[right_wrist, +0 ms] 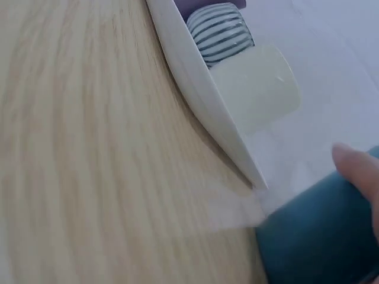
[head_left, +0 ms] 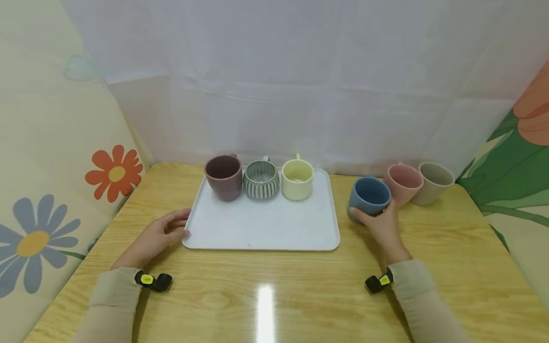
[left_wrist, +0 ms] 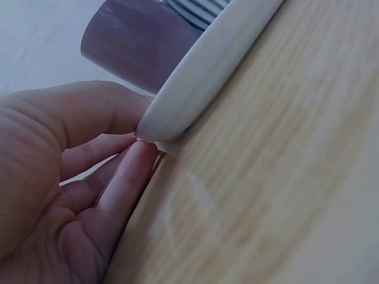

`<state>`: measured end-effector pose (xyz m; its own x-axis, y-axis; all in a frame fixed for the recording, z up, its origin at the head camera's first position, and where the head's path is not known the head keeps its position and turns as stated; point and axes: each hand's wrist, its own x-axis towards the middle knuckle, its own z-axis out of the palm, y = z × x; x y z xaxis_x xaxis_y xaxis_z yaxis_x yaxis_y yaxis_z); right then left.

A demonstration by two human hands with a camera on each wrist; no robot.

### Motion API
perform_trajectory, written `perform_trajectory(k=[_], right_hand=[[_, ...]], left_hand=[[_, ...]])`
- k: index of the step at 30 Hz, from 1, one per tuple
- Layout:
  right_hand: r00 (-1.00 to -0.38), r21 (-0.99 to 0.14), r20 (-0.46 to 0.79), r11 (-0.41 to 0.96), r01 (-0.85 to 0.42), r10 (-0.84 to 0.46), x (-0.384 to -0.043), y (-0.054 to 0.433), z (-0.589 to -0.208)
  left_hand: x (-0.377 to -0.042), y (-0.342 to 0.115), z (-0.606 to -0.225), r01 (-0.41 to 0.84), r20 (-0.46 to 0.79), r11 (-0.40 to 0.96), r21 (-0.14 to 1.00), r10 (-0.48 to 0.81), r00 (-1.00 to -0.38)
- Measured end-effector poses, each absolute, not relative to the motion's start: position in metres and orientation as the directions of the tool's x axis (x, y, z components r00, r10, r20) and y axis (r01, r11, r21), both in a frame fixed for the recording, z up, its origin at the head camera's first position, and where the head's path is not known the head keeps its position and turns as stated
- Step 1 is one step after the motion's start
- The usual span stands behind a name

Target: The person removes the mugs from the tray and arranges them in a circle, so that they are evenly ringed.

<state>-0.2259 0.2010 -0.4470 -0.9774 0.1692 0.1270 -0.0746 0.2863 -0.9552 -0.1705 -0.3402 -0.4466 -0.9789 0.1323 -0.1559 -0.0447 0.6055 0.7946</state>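
My right hand [head_left: 383,227] grips a blue mug [head_left: 370,194] by its side, right of the white tray [head_left: 261,233]. Whether its base touches the table cannot be told. In the right wrist view a thumb [right_wrist: 357,168] lies along the blue mug [right_wrist: 323,231]. At the tray's left edge my left hand [head_left: 156,238] has thumb and fingertips on the rim; the left wrist view shows the tray rim [left_wrist: 183,89] between them. On the tray's back half stand a purple mug [head_left: 224,181], a grey-striped cup [head_left: 261,183] and a pale yellow mug [head_left: 297,183], in a row.
A pink mug [head_left: 404,183] stands just beyond my right hand, with a beige mug [head_left: 434,183] beside it. The wooden table [head_left: 223,290] meets a white cloth [head_left: 266,109] at the back. Flower-printed cloth [head_left: 34,157] hangs at both sides.
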Motion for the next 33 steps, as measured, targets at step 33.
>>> perform_trajectory(k=[33], right_hand=[[-0.902, -0.991, 0.070, 0.130, -0.015, 0.427, -0.225, 0.200, -0.460]], left_hand=[[-0.169, -0.341, -0.447, -0.013, -0.125, 0.587, 0.810, 0.151, -0.981]])
